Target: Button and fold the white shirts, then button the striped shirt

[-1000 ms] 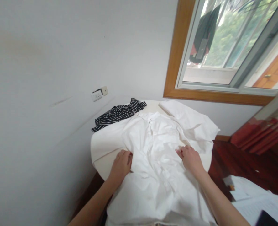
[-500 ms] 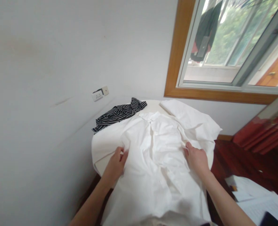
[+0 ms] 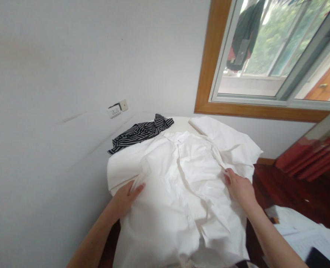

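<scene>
In the head view, a white cotton button-front shirt [image 3: 181, 193] lies spread front-up on a round cream-topped table [image 3: 182, 125]. Its collar points toward the wall and its hem hangs over the near edge.

The left hand [image 3: 125, 198] is at the shirt's left edge, with the forearm coming up from the lower left. The fingers are straight and held together, and their tips touch a raised fold of the cloth.

The right hand [image 3: 239, 187] rests on the shirt's right side, knuckles up, with the forearm reaching in from the lower right. The fingers curl down onto a crease. I cannot tell whether they pinch the cloth.

The body of the shirt lies between the two hands.

A crumpled black-and-white striped garment [image 3: 139, 132] lies beyond the shirt's left shoulder. A second rumpled white cloth [image 3: 226, 139] lies at the far right, touching the shirt.
</scene>
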`<action>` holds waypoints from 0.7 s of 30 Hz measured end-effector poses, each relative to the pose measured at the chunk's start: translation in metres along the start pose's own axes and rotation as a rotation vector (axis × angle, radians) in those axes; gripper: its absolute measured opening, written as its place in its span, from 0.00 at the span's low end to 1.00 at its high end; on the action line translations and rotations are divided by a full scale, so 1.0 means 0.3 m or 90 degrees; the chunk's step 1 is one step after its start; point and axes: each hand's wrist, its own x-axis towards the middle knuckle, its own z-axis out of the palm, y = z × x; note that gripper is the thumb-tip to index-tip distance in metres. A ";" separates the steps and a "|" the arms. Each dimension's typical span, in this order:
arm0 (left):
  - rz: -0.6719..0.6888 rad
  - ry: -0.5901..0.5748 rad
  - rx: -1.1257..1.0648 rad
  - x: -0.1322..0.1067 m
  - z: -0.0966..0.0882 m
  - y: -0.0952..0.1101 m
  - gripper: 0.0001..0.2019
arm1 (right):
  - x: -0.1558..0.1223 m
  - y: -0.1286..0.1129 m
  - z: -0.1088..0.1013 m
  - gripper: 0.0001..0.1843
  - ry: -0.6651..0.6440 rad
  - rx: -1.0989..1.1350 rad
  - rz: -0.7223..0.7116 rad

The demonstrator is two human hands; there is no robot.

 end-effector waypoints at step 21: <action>-0.072 0.198 0.337 -0.158 0.085 -0.136 0.15 | -0.079 0.115 0.094 0.18 0.117 0.006 0.022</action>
